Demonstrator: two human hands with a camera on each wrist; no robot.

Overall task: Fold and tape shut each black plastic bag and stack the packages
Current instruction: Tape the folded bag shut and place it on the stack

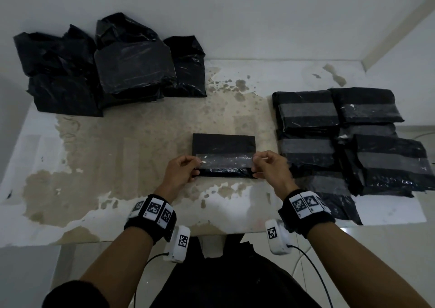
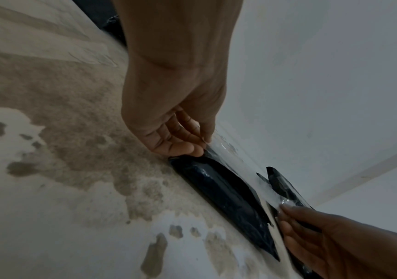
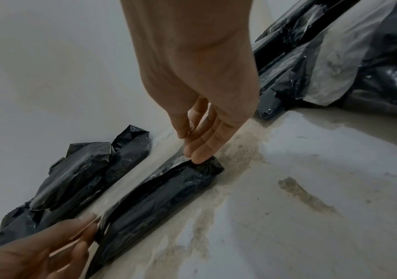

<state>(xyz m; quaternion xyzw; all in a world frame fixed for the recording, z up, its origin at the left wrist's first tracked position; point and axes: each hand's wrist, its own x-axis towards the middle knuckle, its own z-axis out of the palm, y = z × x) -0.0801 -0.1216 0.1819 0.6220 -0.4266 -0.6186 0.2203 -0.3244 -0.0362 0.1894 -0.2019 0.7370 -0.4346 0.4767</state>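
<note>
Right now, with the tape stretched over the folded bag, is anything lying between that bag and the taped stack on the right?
Nothing visible does. The folded bag lies apart from the taped stack, with only bare table between them. Both the left hand and right hand pinch the tape strip above it.

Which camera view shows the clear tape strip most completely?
The head view: the clear tape strip spans the folded bag, pinched by left hand and right hand. The left wrist view shows it edge-on; the right wrist view shows only a faint sheen.
</note>
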